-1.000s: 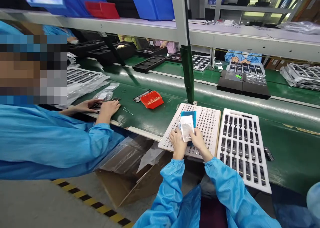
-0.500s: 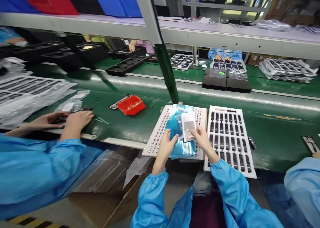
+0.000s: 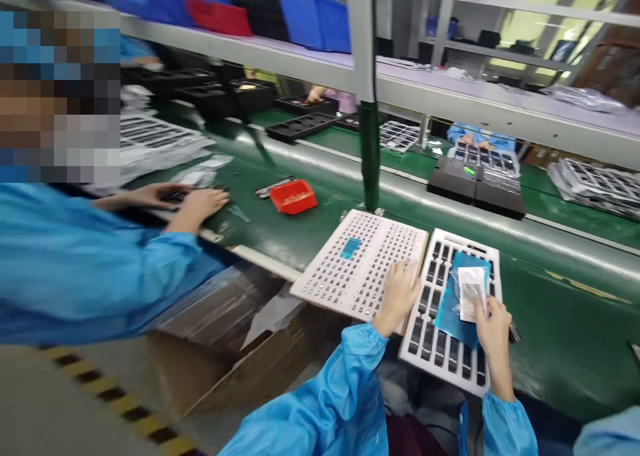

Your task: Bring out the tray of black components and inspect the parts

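My left hand (image 3: 399,293) rests over the right part of a white board (image 3: 325,279) dotted with rows of small dark parts. Its fingers look stretched out, with nothing visible in them. A small piece of blue film (image 3: 351,248) lies on the board. At the right, my right hand (image 3: 493,326) pinches the edge of a small clear plastic bag (image 3: 471,289) with a whitish, grey-centred piece inside. Beneath that bag is a blue film sheet (image 3: 449,304), over a white tray (image 3: 413,353) holding rows of black parts. Whether my fingers also grip the sheet is hidden.
A red bin (image 3: 294,197) stands left of the board on the green bench (image 3: 565,336). A taped post (image 3: 370,156) rises behind the board. Black boxes (image 3: 475,186) sit beyond the metal rail. A co-worker's hands (image 3: 195,206) handle dark parts at left.
The clear bag and blue sheet have moved right, from above the board to above the black-part tray. My left hand has let go of them and lowered to the board. The view has shifted left.
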`<action>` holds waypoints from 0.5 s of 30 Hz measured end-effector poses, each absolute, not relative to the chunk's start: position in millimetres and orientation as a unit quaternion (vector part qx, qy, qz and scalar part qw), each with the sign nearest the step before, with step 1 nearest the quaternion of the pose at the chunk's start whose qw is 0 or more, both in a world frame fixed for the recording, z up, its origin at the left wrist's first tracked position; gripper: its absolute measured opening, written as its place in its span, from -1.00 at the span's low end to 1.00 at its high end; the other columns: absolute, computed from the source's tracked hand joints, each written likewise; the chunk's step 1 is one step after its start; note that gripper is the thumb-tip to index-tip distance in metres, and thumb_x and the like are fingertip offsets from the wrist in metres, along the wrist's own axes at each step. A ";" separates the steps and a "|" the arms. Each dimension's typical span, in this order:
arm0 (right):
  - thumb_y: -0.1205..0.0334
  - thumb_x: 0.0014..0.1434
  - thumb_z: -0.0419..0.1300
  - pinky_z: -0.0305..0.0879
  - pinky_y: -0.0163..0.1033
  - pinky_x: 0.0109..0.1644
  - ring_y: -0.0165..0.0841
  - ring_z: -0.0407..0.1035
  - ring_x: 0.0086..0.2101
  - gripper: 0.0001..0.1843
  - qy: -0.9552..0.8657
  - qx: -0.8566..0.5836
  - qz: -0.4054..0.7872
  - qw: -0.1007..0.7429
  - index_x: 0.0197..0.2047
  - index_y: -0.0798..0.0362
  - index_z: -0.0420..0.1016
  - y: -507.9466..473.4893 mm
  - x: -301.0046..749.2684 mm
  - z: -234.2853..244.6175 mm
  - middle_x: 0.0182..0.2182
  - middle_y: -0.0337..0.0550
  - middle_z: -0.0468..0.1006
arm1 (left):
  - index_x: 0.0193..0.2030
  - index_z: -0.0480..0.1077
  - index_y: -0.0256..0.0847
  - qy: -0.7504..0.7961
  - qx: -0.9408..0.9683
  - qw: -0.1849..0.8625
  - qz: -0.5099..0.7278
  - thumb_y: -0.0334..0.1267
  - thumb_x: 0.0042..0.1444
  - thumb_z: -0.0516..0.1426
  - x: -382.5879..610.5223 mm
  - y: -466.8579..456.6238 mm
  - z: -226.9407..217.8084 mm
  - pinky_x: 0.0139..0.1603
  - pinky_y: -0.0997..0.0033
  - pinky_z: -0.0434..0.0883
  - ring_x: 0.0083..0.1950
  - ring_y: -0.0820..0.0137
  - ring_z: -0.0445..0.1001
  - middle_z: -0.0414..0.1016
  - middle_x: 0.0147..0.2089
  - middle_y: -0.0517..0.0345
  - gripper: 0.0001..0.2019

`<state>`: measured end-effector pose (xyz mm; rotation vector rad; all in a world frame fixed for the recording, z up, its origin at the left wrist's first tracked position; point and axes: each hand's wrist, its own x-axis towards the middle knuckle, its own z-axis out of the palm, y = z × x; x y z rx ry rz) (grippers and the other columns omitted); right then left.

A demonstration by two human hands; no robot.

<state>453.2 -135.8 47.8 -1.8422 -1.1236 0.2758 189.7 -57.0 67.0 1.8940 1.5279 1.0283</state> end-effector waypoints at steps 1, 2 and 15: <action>-0.56 0.05 0.15 0.12 0.42 0.33 0.34 0.37 0.12 -0.31 -0.463 -0.750 0.092 0.463 -0.35 -0.02 0.46 -135.0 451.5 44.8 0.00 0.39 0.58 | 0.32 0.47 -0.21 0.603 0.673 0.214 0.371 -0.30 0.37 0.15 166.0 -46.6 66.8 0.56 -0.14 0.23 0.45 -0.13 0.30 0.42 0.39 -0.26 -0.59; -0.57 0.06 0.13 0.03 0.44 0.39 0.39 0.28 0.24 -0.30 -0.470 -0.748 0.078 0.463 -0.33 -0.02 0.45 -134.5 449.1 42.2 0.14 0.47 0.52 | 0.35 0.44 -0.30 0.648 0.644 0.183 0.363 -0.29 0.40 0.10 141.1 -35.1 66.1 0.58 -0.23 0.15 0.49 -0.19 0.23 0.36 0.43 -0.35 -0.58; -0.21 0.35 0.24 0.30 0.06 0.20 0.10 0.35 0.32 -0.58 -0.452 -0.715 0.070 0.529 -0.18 0.00 0.56 -185.5 439.8 82.2 0.34 0.18 0.45 | -0.04 0.50 -0.35 0.785 0.556 0.158 0.221 -0.25 0.20 0.29 41.2 51.5 47.5 0.34 -0.05 0.34 0.28 -0.17 0.39 0.51 0.12 -0.38 -0.75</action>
